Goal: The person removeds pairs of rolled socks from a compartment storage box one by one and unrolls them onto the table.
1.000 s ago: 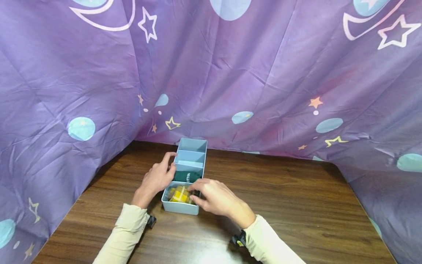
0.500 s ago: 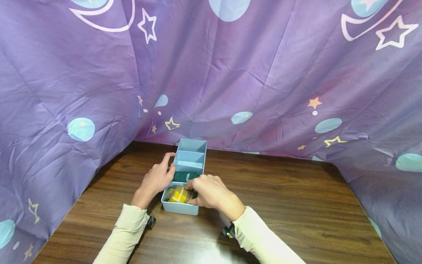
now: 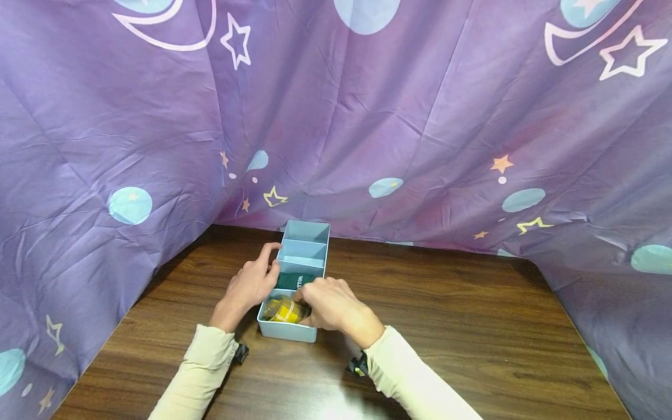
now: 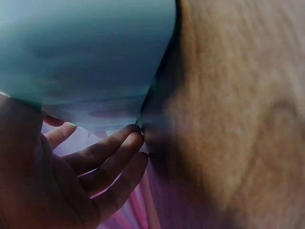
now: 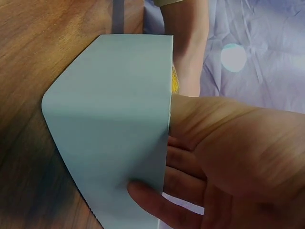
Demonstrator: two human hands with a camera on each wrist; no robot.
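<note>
A long light-blue divided storage box [image 3: 287,333] stands on the table. In its nearest compartment lies a clear jar with a yellow label [image 3: 286,312]. My right hand [image 3: 336,306] reaches over the right wall and grips the jar's right end, hiding it. In the right wrist view one finger of that hand [image 5: 238,152] lies along the outside of the box wall. My left hand [image 3: 249,283] holds the box's left side, its thumb and index finger at the rim. More fingers touch the outer wall low down in the left wrist view. A folded dark green cloth [image 3: 291,280] with white lettering fills the compartment behind the jar.
Behind the green cloth, the box's farther compartments [image 3: 304,251] show bare walls and dividers. The dark wood table [image 3: 446,321] extends on both sides of the box. A purple patterned curtain [image 3: 325,128] hangs close behind the box and along the sides.
My right hand has moved slightly left and deeper over the near compartment, closing round the jar. The jar has shifted a little. My left hand and the box have stayed in place.
</note>
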